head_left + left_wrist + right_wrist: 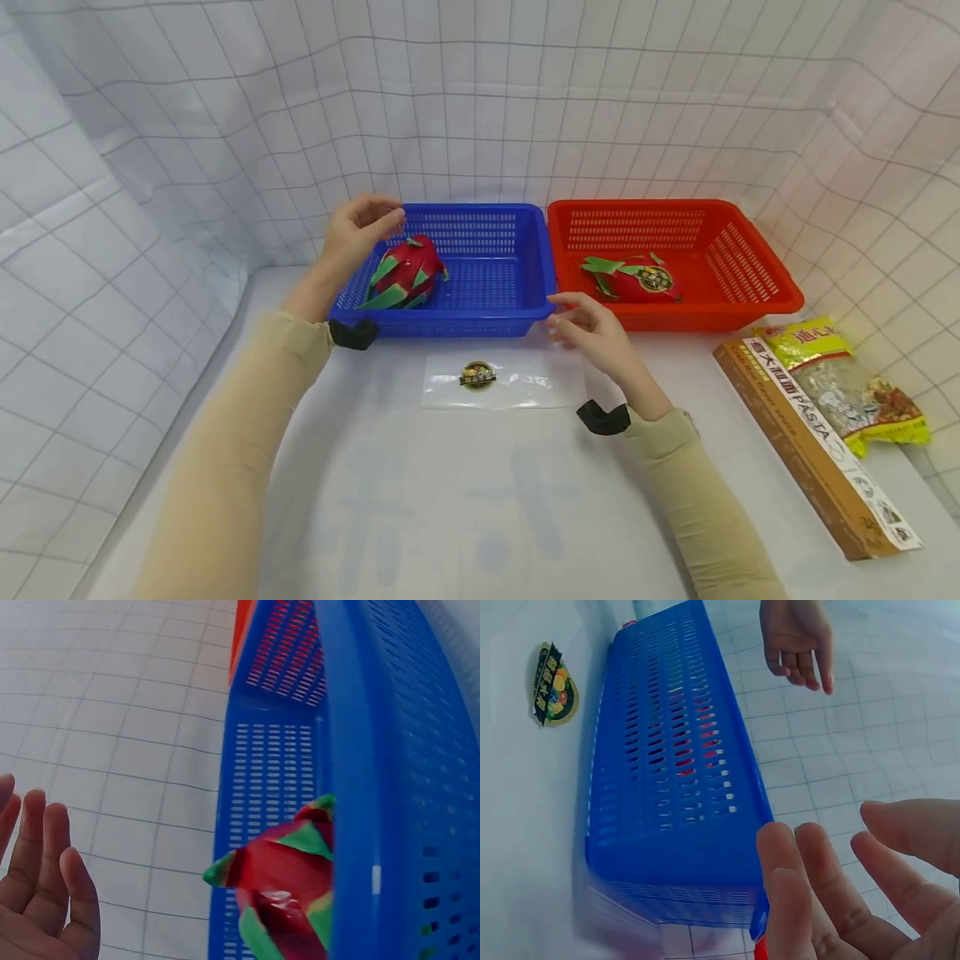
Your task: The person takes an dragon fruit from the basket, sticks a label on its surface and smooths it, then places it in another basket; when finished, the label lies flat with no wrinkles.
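Observation:
A blue plastic basket [483, 315] stands at the back of the table, with a red and green dragon fruit [418, 268] lying in its left part. My left hand [352, 235] hovers by its left rim, fingers loosely bent and holding nothing; the left wrist view shows those fingers [46, 855] apart from the basket. At the front right corner is my right hand [596, 337], relaxed, its fingertips right at the rim. Against the blue basket's right side stands a red basket [675, 317], with another dragon fruit [618, 282] inside bearing a dark round label.
A clear, flat plastic sheet or bag [525, 387] with a round fruit sticker [477, 376] lies in front of the blue basket. On the right lie a long pasta box [813, 450] and a yellow food packet [840, 379]. White grid-patterned cloth [480, 108] hangs behind the baskets.

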